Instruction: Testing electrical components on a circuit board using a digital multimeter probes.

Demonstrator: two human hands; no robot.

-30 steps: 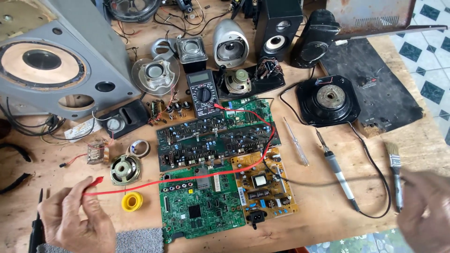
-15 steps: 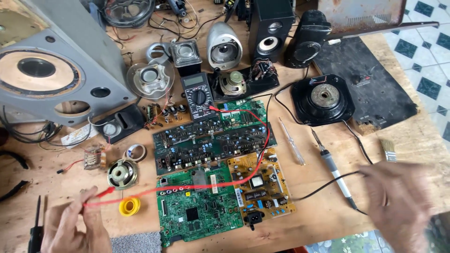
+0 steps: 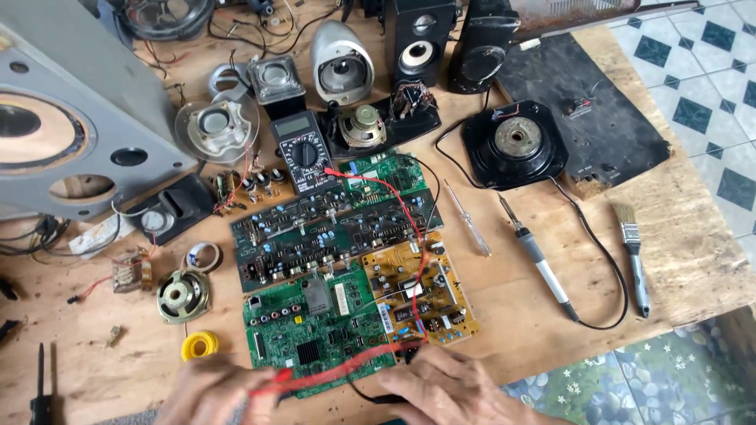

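My left hand [image 3: 211, 391] is at the table's front edge and pinches the red test probe [image 3: 285, 376] against the lower edge of the green circuit board [image 3: 315, 330]. Its red lead [image 3: 398, 206] runs back over the boards to the black multimeter [image 3: 303, 153]. My right hand [image 3: 450, 390] sits just right of the left one, its fingers closed on a black probe [image 3: 384, 399] with a black wire. A yellow power board [image 3: 421, 295] and a dark board [image 3: 331, 232] lie beside and behind the green one.
To the right lie a screwdriver [image 3: 468, 228], a soldering iron [image 3: 539, 260] and a paintbrush [image 3: 634, 260]. A large grey speaker cabinet [image 3: 63, 134] fills the left. Small speakers [image 3: 183, 295], a yellow solder roll [image 3: 199, 345] and a black driver [image 3: 516, 142] are scattered around.
My right hand has moved left from near the paintbrush to the front edge of the boards. My left hand has brought the red probe rightward onto the green board.
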